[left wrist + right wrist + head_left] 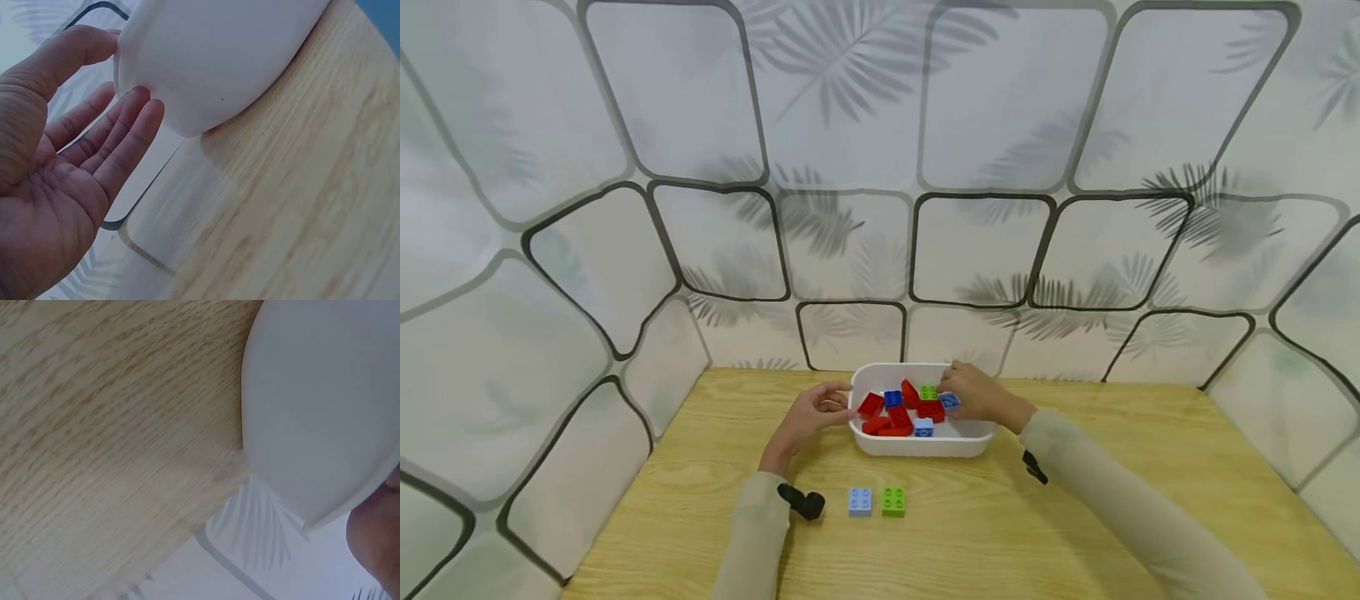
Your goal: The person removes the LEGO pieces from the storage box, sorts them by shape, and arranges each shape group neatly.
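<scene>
A white plastic tub [917,447] stands on the wooden table with several toy building bricks inside. My left hand [812,414] holds the tub's left end; in the left wrist view the thumb is at the rim and fingertips touch the outer wall. My right hand [973,393] reaches over the tub's right end, gripping a blue brick [950,401], its fingertips partly hidden. Red bricks [898,417], a dark blue brick [892,398], a green brick [928,392] and a light blue brick [923,427] lie in the tub.
In front of the tub, a light blue brick [860,502] and a green brick [892,502] lie side by side on the table [1000,525]. Patterned fabric [850,250] closes off the back and both sides.
</scene>
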`<state>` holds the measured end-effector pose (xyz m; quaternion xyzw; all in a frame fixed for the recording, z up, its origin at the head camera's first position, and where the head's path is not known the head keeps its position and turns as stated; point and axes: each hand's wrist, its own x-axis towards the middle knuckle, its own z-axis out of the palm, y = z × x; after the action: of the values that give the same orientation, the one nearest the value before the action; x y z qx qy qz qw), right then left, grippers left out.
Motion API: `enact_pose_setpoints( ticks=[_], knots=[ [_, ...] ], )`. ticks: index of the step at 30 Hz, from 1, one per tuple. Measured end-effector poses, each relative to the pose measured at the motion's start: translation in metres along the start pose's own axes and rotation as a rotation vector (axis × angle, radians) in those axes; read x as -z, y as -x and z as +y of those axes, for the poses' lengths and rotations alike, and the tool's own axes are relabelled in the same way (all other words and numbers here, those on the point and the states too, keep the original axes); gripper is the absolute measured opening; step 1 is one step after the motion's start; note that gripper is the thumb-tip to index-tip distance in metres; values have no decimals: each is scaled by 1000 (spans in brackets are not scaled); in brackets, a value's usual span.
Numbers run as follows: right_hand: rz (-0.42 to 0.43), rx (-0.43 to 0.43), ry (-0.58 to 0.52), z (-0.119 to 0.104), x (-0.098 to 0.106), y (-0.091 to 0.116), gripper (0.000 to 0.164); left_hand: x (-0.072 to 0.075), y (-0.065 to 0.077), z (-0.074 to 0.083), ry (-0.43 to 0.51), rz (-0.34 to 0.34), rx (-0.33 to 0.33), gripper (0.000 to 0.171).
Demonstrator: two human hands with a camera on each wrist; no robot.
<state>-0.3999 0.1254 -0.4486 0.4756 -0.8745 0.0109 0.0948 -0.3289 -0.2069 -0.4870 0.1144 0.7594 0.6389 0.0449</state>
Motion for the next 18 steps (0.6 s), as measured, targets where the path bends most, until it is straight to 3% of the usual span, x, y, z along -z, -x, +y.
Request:
enact_pose_setpoints(
  ticks=[13, 18],
  knots=[
    [-35, -40, -17, -6, 4, 5, 27, -1, 0, 0, -5, -4, 7, 52],
    [1, -23, -46, -3, 2, 9, 24, -1, 0, 0, 3, 2, 6, 51]
  ],
)
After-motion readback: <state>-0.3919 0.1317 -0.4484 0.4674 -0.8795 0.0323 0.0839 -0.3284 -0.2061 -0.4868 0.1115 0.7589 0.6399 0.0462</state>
